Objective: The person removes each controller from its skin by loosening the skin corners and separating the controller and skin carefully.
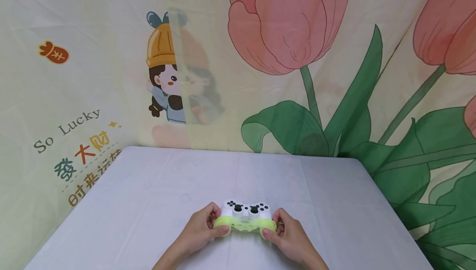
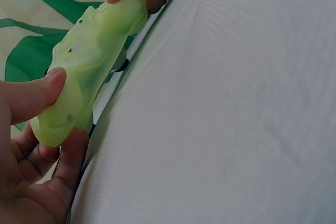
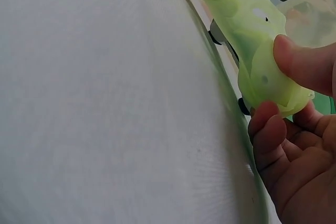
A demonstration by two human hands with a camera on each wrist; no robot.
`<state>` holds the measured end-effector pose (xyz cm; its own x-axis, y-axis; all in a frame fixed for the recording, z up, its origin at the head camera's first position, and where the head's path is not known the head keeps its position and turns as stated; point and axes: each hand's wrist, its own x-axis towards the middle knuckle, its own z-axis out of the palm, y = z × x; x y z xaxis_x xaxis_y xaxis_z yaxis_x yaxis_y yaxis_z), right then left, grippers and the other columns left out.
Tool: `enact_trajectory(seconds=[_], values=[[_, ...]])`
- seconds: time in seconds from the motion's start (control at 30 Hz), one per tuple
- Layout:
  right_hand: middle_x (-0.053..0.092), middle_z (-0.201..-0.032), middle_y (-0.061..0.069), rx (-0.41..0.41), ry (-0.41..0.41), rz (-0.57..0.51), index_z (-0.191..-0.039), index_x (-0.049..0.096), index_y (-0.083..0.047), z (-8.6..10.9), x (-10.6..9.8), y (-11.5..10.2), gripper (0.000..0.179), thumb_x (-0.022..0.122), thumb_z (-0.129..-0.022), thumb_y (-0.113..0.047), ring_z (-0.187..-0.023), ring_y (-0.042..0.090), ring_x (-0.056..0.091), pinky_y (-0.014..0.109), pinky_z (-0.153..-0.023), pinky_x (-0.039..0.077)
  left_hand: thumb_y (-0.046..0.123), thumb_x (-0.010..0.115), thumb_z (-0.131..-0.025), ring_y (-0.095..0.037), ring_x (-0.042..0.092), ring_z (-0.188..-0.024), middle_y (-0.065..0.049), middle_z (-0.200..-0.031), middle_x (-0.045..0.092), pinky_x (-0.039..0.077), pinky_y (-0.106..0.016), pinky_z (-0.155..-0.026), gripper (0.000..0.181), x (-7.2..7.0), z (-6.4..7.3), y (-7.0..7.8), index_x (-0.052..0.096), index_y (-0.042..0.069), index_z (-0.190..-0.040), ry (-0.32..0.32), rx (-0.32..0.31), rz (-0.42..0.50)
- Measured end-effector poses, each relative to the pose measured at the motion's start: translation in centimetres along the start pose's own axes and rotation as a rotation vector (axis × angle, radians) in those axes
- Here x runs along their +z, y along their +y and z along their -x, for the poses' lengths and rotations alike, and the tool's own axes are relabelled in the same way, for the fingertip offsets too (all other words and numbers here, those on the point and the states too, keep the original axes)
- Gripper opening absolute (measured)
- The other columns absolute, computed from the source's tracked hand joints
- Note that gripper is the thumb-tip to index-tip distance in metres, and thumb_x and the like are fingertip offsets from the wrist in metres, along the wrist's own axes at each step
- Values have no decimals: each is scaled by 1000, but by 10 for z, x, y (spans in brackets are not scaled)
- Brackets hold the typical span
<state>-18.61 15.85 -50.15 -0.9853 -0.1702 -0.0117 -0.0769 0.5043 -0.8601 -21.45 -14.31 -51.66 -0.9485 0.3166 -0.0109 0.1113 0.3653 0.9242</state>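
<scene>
A white game controller (image 1: 246, 208) with black sticks and buttons is held over the near part of the table. Its lower half and grips sit in a translucent yellow-green silicone cover (image 1: 245, 224); the upper face is bare. My left hand (image 1: 201, 225) pinches the cover's left end between thumb and curled fingers. At the right end, my right hand (image 1: 289, 234) does the same. Both wrist views show mainly the cover's outer side, with small holes in it; a thumb (image 2: 34, 95) presses on the left grip and another thumb (image 3: 304, 64) on the right grip.
A white-covered table (image 1: 178, 187) spreads out beneath and beyond the hands. Behind it hangs a printed cloth (image 1: 208, 137) with large pink tulips, green leaves, a cartoon figure and lettering, close along the table's back edge.
</scene>
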Motion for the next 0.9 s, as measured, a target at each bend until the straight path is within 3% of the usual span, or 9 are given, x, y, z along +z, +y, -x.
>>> enact_trajectory(seconds=[0.5,0.73,0.9], values=[[54,-71,-3,13,97,14,-97,55,-10,1,2,1,42,90,-85,-29,-60,7,48,22,-55,38,32,90,-85,-5,48,-66,3,-80,50,41,-19,-56,43,1,0,0,55,13,-103,3,18,-1],[62,-96,5,32,109,-31,-110,55,-9,0,4,0,48,92,-83,-23,-75,13,60,23,-64,52,31,92,-82,-8,52,-72,0,-85,54,46,-21,-63,45,4,0,0,55,13,-102,35,47,-43],[63,-111,8,-31,81,-29,-117,57,-9,0,2,1,54,95,-79,-14,-83,14,67,23,-74,60,30,92,-82,-11,58,-78,-1,-92,59,53,-23,-69,44,4,0,0,56,15,-103,77,76,-75]])
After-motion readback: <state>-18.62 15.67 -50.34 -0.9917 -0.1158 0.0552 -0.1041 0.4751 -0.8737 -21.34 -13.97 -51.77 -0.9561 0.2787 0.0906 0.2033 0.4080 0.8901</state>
